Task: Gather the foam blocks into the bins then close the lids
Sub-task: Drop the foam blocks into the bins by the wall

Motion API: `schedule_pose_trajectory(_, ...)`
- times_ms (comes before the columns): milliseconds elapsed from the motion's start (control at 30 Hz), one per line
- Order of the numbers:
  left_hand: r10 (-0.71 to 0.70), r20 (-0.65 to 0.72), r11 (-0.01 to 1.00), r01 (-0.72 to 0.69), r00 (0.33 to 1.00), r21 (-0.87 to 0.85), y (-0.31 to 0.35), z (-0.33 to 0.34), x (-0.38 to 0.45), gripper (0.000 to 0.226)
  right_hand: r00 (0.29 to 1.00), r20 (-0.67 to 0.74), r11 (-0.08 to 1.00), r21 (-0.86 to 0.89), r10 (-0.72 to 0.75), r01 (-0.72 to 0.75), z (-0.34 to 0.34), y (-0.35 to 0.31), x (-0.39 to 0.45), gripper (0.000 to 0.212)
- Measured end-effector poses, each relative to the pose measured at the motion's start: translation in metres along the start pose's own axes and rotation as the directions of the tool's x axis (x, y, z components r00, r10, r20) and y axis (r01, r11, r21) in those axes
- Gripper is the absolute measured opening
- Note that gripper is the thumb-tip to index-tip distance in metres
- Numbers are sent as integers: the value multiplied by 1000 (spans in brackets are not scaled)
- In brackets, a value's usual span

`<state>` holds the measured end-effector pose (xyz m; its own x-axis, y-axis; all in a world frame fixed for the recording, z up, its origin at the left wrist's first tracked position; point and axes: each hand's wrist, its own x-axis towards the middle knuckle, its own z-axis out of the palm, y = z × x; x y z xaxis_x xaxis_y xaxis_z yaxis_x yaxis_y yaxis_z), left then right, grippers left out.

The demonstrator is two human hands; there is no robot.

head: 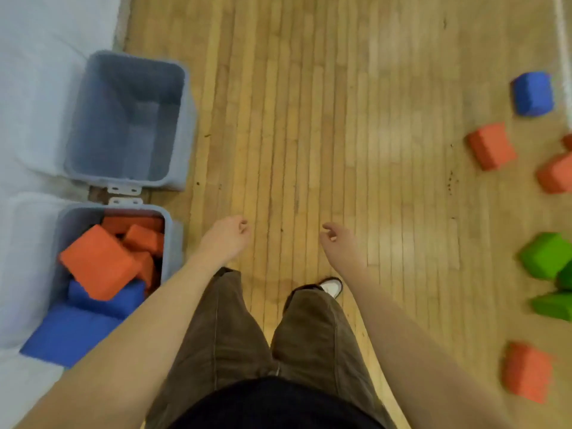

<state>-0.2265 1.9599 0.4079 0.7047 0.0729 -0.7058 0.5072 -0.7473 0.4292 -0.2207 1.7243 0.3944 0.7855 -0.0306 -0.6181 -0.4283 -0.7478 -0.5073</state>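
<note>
Two grey bins stand at the left on the wooden floor. The far bin (182, 131) holds nothing. The near bin (173, 243) is filled with several orange blocks (99, 261) and blue blocks (68, 332). My left hand (227, 235) hangs beside the near bin with loosely curled fingers, holding nothing. My right hand (340, 243) hangs over the bare floor, also loosely curled and holding nothing. Loose blocks lie at the right: a blue one (533, 93), orange ones (491, 146) (555, 176) (527, 371) and green ones (544, 255) (554, 305).
A white mat or padding (37, 88) runs along the left behind the bins. The bins' lids are open, with white hinges (124, 190) between the two bins. My legs and one shoe (332, 286) are below. A white line (563, 57) marks the floor at the far right.
</note>
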Motion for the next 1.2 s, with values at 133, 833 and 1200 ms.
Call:
schedule_pose_trajectory(133, 128, 169, 983, -148, 977, 108, 128, 80, 1, 36, 972, -83, 966, 162, 219, -203, -78, 112, -22, 42)
schedule_pose_trajectory(833, 261, 593, 748, -548, 761, 374, 583, 329, 100, 27, 453, -317, 484, 814, 833, -321, -383, 385, -6, 32)
schedule_pose_trajectory(1200, 343, 832, 364, -878, 437, 311, 824, 477, 60, 26, 183, 38, -15, 992, 982, -126, -413, 466, -23, 35)
